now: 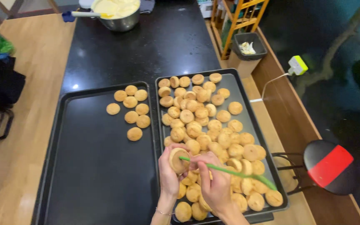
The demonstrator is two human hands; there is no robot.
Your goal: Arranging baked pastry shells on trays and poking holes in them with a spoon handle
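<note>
1. Two dark baking trays lie side by side on the black worktop (pixel 171 41): the left tray (pixel 92 175) takes the lower left of the frame, the right tray (pixel 246 106) the centre.
2. One steel bowl (pixel 121 21) of pale cream sits at the top edge, with one white-and-blue spatula (pixel 84 14) resting on its rim.
3. One stool (pixel 328 166) with a red and black seat stands at lower right; one small bin (pixel 248 49) stands at upper right.
4. Dozens of small round golden puffs crowd the right tray, too heaped to count exactly; eight puffs (pixel 132 110) lie in a loose cluster at the left tray's upper right.
5. One green stick (pixel 230 171) runs with its long axis from lower right up to the left, held by the right hand (pixel 215 183) in a narrow pinch.
6. One puff (pixel 179 160) is closed in the left hand (pixel 168 173) grip at bottom centre, flat base facing up. The stick's tip touches that base, coming from the puff's right.
</note>
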